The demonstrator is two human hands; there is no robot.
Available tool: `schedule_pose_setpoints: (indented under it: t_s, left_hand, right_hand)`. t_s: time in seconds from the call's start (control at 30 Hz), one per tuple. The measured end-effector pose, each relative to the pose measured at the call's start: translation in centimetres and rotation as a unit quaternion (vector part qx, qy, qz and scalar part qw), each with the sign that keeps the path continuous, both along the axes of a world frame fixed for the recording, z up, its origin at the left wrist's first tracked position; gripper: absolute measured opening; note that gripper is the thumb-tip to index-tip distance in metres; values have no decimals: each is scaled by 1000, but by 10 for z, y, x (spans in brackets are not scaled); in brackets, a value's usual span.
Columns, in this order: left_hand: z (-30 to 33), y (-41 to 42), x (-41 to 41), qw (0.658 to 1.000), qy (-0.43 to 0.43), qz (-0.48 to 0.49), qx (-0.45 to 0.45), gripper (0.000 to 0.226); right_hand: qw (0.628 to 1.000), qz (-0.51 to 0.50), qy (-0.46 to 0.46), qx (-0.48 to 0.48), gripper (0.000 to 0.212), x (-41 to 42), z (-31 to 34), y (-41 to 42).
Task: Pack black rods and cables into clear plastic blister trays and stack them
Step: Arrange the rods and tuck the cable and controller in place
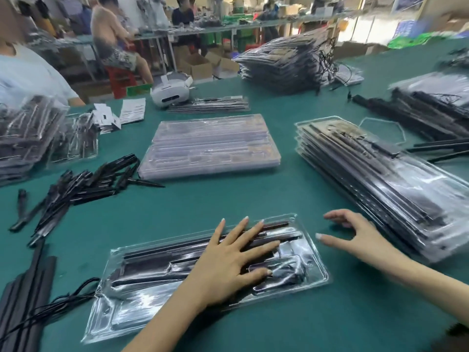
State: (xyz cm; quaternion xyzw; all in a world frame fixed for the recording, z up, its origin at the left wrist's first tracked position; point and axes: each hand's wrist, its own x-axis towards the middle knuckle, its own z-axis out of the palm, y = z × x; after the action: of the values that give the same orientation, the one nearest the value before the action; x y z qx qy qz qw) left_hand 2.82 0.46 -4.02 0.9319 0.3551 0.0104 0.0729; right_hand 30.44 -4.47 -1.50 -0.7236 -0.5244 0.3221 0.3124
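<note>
Surface: green table (pixel 228 196) in a busy workshop, other workers seated at 11 and 12 o'clock.
Left hand: left hand (pixel 236 262) flat, fingers spread and straight, pressing down on the near tray (pixel 162 301); fingertips point toward 1 o'clock.
Right hand: right hand (pixel 355 236) hovering over the table just off the tray's 3 o'clock end, fingers loosely curved, thumb apart, gripping nothing.
Near tray: clear blister tray at 6 o'clock, lying slantwise, long black rods (pixel 157 252) seated in its channels, a dark cable coil (pixel 291 273) in the pocket under the left thumb.
Loose cable: thin black cable (pixel 73 295) trailing out of the tray's 9 o'clock end.
Empty trays: stack of clear trays (pixel 210 146) at 12 o'clock, well apart from both hands.
Packed stack: filled trays (pixel 380 184) piled at 2 o'clock, near the right hand.
Loose parts: heap of black rods and leads (pixel 83 184) at 10 o'clock; flat black bars (pixel 25 298) at 8 o'clock.
Far pile: more packed trays (pixel 284 62) at 1 o'clock, blurred.
White headset: white device (pixel 170 91) at 12 o'clock, behind the empty trays.
</note>
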Motion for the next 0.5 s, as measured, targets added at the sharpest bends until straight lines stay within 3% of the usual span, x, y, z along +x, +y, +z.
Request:
schedule_pose_setpoints:
  t_s: [0.1,0.3,0.4,0.5]
  left_hand:
    - [1,0,1,1000,1,2,-5,49]
    - [3,-2,2,1000,13,6,-7,50]
    - [3,-4,2,1000,6,12,3,50]
    - [3,-4,2,1000,4,12,4,50]
  right_hand:
    - [982,42,-129,-131,87,-7,1,6]
    - [901,214,-292,-238,127,-16,22,37]
    - [858,283,-353,-244,135,-23,33,52]
    - [804,360,-434,-191,142,-35,41,65]
